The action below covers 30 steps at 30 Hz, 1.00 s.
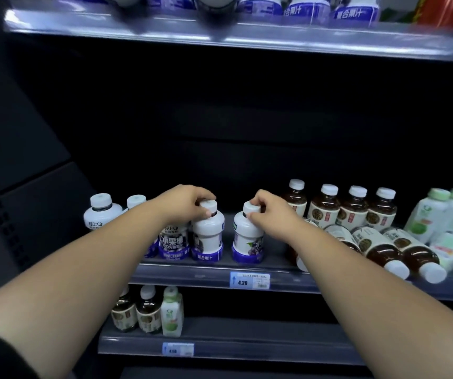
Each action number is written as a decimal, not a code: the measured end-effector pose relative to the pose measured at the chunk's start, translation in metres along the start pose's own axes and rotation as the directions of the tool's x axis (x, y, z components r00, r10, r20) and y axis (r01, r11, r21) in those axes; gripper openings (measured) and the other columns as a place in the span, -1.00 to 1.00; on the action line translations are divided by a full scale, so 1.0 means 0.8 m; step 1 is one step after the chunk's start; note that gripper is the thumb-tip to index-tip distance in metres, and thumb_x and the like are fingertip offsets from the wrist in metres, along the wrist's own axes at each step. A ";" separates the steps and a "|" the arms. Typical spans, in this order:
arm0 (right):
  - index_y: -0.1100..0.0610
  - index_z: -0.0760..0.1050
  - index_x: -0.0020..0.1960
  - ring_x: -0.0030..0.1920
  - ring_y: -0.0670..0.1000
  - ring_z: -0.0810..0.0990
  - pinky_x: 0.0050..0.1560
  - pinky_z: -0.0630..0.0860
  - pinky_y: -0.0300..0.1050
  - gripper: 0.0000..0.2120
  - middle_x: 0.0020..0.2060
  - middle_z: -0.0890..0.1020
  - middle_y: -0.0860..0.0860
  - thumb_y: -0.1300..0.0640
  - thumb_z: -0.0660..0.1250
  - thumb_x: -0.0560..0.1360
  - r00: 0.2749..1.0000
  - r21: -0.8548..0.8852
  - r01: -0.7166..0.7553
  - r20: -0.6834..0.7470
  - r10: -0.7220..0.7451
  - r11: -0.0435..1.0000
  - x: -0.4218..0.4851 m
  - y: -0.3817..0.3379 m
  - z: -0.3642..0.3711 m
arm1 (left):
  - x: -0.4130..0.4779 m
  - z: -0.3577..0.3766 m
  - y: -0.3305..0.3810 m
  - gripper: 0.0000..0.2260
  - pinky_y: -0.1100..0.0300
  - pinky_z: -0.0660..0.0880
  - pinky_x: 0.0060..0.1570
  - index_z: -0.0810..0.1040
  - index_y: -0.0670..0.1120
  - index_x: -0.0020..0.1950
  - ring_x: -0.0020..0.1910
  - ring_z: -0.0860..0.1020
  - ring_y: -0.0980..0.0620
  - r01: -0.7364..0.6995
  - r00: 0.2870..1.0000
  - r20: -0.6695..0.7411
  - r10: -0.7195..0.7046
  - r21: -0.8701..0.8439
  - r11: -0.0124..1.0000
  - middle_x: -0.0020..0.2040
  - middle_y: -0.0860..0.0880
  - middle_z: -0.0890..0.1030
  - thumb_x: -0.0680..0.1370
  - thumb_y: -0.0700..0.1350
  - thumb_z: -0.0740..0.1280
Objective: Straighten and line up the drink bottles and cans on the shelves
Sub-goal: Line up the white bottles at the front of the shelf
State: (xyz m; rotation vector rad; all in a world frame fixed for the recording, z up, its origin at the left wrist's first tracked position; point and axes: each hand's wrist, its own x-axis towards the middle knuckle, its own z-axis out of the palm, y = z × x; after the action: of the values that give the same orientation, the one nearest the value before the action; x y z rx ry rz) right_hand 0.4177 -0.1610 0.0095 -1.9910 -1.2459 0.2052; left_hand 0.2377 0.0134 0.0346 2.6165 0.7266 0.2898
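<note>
my left hand (185, 203) and right hand (267, 212) each grip a white-capped bottle's cap on the dark middle shelf (288, 280).

Gripped white plastic juice bottles (208, 233): glossy purple sleeves (206, 254), smooth caps (209, 207). Right of grip: clear glossy plastic tea bottles (384, 250). Below grip: glossy plastic shelf strip (187, 277), paper price tag (249, 280).

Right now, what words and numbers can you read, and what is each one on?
"4.20": price tag on the middle shelf edge.
"小果桶", "100%": front bottle, left of the held ones.
"复合果汁": turned bottle the left hand grips.
Lower price tag, tea bottles, lone bottle under the right hand: too blurred.
</note>
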 end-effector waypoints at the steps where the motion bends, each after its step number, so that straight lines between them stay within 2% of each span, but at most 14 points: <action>1: 0.05 0.46 -0.08 -0.18 0.01 0.55 -0.17 0.52 -0.05 -0.88 -0.10 0.63 0.06 0.09 0.40 0.48 1.000 -0.009 0.008 0.006 -0.008 1.000 0.001 -0.002 0.001 | 0.001 -0.001 0.001 -0.63 0.15 0.51 0.13 0.55 0.16 0.27 0.10 0.56 0.12 0.023 1.000 -0.011 -0.023 0.019 1.000 0.17 0.13 0.61 0.48 0.08 0.47; 4: -0.01 0.45 -0.10 -0.14 0.06 0.61 -0.12 0.58 0.04 -0.83 -0.13 0.63 0.02 0.01 0.44 0.47 1.000 -0.009 0.008 0.018 -0.007 1.000 0.003 -0.007 0.009 | 0.005 -0.003 0.005 -0.65 0.08 0.55 0.04 0.54 0.18 0.10 -0.03 0.56 0.12 0.055 0.998 -0.047 -0.050 0.109 0.993 0.00 0.15 0.60 0.40 0.22 0.49; 6: -0.02 0.44 -0.11 -0.13 0.07 0.62 -0.12 0.58 0.06 -0.79 -0.15 0.63 0.00 -0.03 0.47 0.45 1.000 -0.008 -0.008 0.011 0.008 1.000 0.005 -0.010 0.013 | 0.005 -0.001 0.002 -0.63 0.06 0.56 0.07 0.51 0.19 0.18 0.01 0.56 0.11 0.037 0.999 -0.013 -0.036 0.084 0.996 0.07 0.15 0.59 0.43 0.23 0.46; 9: -0.01 0.45 -0.10 -0.15 0.01 0.59 -0.17 0.53 -0.03 -0.78 -0.15 0.62 -0.01 -0.03 0.48 0.45 1.000 -0.001 -0.022 -0.005 0.022 1.000 0.005 -0.012 0.015 | 0.000 0.001 -0.003 -0.54 0.08 0.51 0.15 0.42 0.24 0.39 0.15 0.54 0.10 0.004 0.999 0.042 -0.008 0.077 0.997 0.21 0.19 0.54 0.50 0.19 0.39; 14: 0.04 0.43 -0.10 -0.22 -0.01 0.53 -0.23 0.48 -0.06 -0.78 -0.18 0.60 0.02 -0.01 0.45 0.47 0.999 0.006 -0.029 -0.039 0.029 1.000 0.004 -0.017 0.024 | 0.006 0.006 -0.007 -0.66 0.09 0.56 0.03 0.54 0.25 0.14 -0.03 0.58 0.14 0.039 0.999 -0.022 -0.039 0.023 0.999 -0.01 0.18 0.62 0.41 0.24 0.46; 17: 0.04 0.42 -0.14 -0.24 -0.01 0.53 -0.26 0.46 -0.08 -0.70 -0.22 0.59 0.00 -0.06 0.52 0.40 0.994 -0.026 -0.055 -0.093 0.052 0.998 0.005 -0.019 0.025 | 0.009 0.009 -0.006 -0.62 0.05 0.56 0.01 0.53 0.21 0.09 -0.05 0.57 0.13 0.059 0.997 -0.055 -0.056 0.053 0.997 -0.06 0.17 0.61 0.36 0.30 0.47; 19: 0.05 0.43 -0.14 -0.23 0.01 0.56 -0.26 0.48 -0.07 -0.72 -0.21 0.60 0.02 -0.04 0.50 0.41 0.994 -0.019 -0.061 -0.091 0.059 0.998 0.005 -0.018 0.024 | 0.008 0.008 -0.005 -0.62 0.05 0.55 0.02 0.53 0.22 0.09 -0.04 0.57 0.12 0.056 0.997 -0.054 -0.053 0.063 0.996 -0.06 0.18 0.60 0.36 0.32 0.45; 22: 0.01 0.47 -0.10 -0.04 0.09 0.63 -0.09 0.59 0.08 -0.86 -0.06 0.64 0.04 0.07 0.43 0.44 0.995 0.116 -0.066 -0.064 0.074 0.991 0.006 -0.012 0.029 | 0.004 0.005 -0.003 -0.61 0.10 0.50 0.08 0.48 0.28 0.22 0.08 0.54 0.11 0.024 1.000 -0.019 -0.022 0.112 0.993 0.07 0.23 0.58 0.43 0.32 0.38; 24: -0.05 0.49 -0.03 -0.02 0.03 0.62 -0.07 0.58 -0.03 -0.86 -0.03 0.63 -0.03 0.09 0.43 0.47 0.997 0.139 -0.047 -0.048 0.054 0.989 0.006 -0.008 0.032 | 0.002 0.005 -0.002 -0.58 0.12 0.44 0.10 0.44 0.31 0.31 0.15 0.52 0.09 0.008 1.000 -0.015 -0.006 0.155 0.988 0.15 0.23 0.56 0.47 0.30 0.34; 26: -0.08 0.49 0.06 0.00 -0.06 0.61 -0.01 0.57 -0.09 -0.78 0.00 0.63 -0.11 0.07 0.46 0.47 0.998 0.157 -0.038 -0.043 0.045 0.987 0.007 -0.005 0.033 | 0.003 0.004 -0.002 -0.61 0.12 0.45 0.07 0.46 0.31 0.28 0.13 0.53 0.08 0.016 1.000 -0.016 -0.014 0.148 0.989 0.13 0.22 0.58 0.47 0.29 0.35; 30: -0.16 0.51 0.10 0.07 -0.09 0.62 0.15 0.58 0.00 -0.71 0.04 0.64 -0.13 0.05 0.51 0.45 0.998 0.201 -0.050 -0.020 0.055 0.978 0.010 0.005 0.034 | 0.004 0.003 -0.001 -0.65 0.12 0.47 0.03 0.49 0.30 0.23 0.08 0.54 0.10 0.037 0.999 -0.004 -0.037 0.114 0.993 0.06 0.21 0.59 0.46 0.26 0.38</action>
State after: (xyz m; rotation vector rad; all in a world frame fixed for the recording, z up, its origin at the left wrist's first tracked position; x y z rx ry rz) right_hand 0.4110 -0.1413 -0.0098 -1.8478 -1.1115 0.3174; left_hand 0.2409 0.0149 0.0325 2.7066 0.8139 0.2462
